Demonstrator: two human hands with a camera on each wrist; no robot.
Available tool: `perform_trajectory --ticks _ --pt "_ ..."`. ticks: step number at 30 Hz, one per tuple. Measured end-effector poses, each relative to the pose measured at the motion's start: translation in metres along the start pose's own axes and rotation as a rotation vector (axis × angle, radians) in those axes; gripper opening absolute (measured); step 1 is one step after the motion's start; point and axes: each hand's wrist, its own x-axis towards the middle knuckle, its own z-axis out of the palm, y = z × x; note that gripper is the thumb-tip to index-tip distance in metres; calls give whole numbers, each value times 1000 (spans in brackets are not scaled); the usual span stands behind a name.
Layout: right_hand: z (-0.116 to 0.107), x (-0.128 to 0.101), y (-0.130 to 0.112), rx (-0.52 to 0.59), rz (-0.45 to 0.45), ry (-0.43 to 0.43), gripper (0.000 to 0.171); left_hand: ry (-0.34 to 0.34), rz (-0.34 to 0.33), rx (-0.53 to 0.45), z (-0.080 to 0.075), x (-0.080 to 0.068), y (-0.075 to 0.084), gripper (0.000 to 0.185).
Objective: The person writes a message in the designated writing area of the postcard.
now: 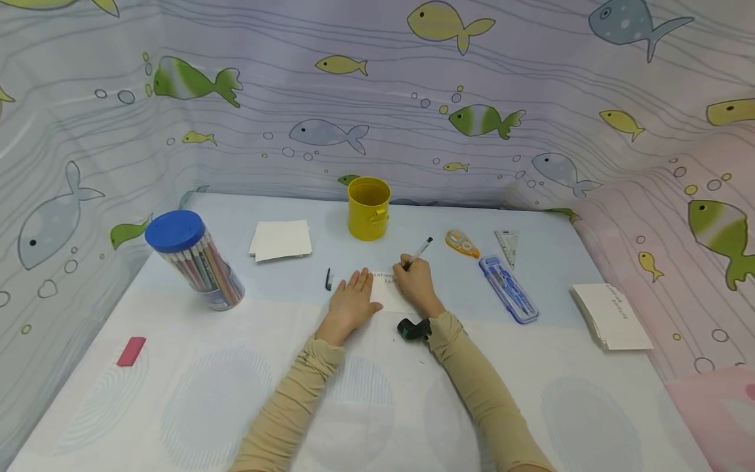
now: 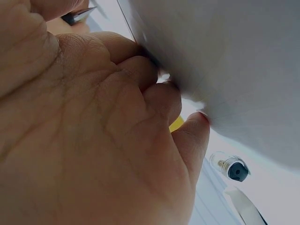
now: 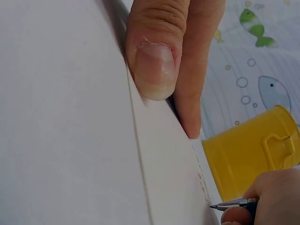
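The person's right hand (image 1: 417, 280) is gripping a slim black-and-silver pen (image 1: 419, 253), its fingers curled round the barrel, and the tip is resting on a small white paper card (image 1: 386, 293) lying near the middle of the pale fish-patterned worktop (image 1: 177, 393). In the right wrist view the pen's metal point (image 3: 225, 205) is touching the card's far edge, just beside a line of small handwriting. The left hand (image 1: 352, 303) is lying flat on the card's left edge, its fingers (image 3: 157, 51) straight and close together, pressing the paper down and holding nothing.

Behind the hands a yellow metal cup with a small side handle (image 1: 369, 208) is standing upright, and a stack of blank white cards (image 1: 281, 239) is lying to its left. A small black pen cap (image 1: 328, 279) is lying just beside the left hand. Further left, a clear tub of coloured pens with a blue lid (image 1: 197, 260) is standing tilted, and a pink eraser (image 1: 131, 351) is lying near the worktop's left edge. To the right of the hands an orange correction-tape dispenser (image 1: 462, 243), a small clear set square (image 1: 508, 245) and a blue transparent compass case (image 1: 508, 289) are lying near one another. A pile of written white cards (image 1: 611, 316) is lying well apart at the right edge.
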Motion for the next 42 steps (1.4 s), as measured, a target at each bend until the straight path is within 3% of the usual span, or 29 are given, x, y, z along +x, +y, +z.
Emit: perform_trajectory --ticks 18,22,29,35,42 --pt "-2 2 -2 -28 35 -41 40 6 0 -16 -3 -1 2 74" --pt "-2 2 0 -43 30 -14 40 1 9 -18 -3 -1 3 74" --pt "-1 0 1 25 9 -22 39 -9 -3 -1 -2 -2 2 75" --pt "-1 0 -1 3 17 -51 39 -17 -4 -6 -2 -1 1 75" --pt "0 1 -1 -30 15 -20 40 -8 1 -22 -2 -1 2 74"
